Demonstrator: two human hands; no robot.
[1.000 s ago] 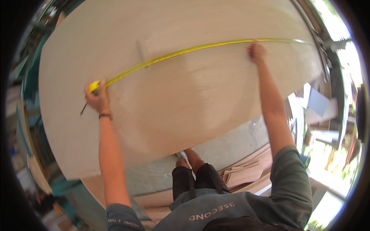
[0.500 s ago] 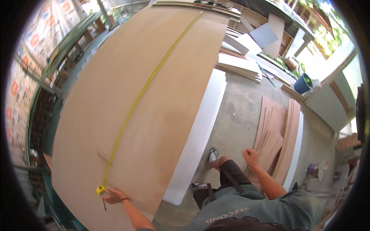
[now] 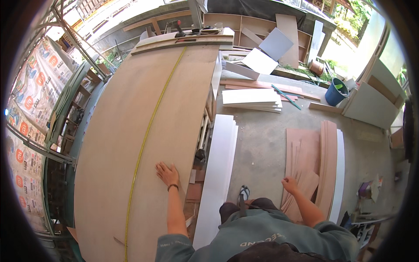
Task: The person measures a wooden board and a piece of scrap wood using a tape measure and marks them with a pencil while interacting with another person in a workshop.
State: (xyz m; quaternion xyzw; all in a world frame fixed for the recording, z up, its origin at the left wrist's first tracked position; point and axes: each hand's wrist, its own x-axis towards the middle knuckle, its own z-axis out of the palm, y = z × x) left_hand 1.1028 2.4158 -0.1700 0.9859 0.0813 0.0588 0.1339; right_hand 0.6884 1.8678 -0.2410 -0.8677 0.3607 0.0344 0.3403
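Note:
A large plywood sheet (image 3: pixel 104 144) lies flat on my left. Along its length runs a yellow tape measure blade (image 3: pixel 144 146), stretched from the far end to the lower picture edge; its case is out of view. My left hand (image 3: pixel 167 174) rests palm down on the sheet, fingers spread, right of the blade and not touching it. My right hand (image 3: pixel 289 185) hangs over the floor at my right side, fingers curled. Whether anything small is inside them I cannot make out. Near the blade's lower end a short thin dark stick or mark (image 3: pixel 118 241) shows on the plywood.
Long white boards (image 3: pixel 217 170) are stacked beside the sheet. Brown wood strips (image 3: pixel 327 166) lie on the floor at right. Beyond are white panels (image 3: pixel 251 99), a blue bucket (image 3: pixel 336 92) and planks with a drill (image 3: pixel 178 27) at the sheet's far end.
My left hand has left the tape case and moved forward and right onto bare plywood. The view has shifted forward, taking the case out of sight. My right hand stays at my right side.

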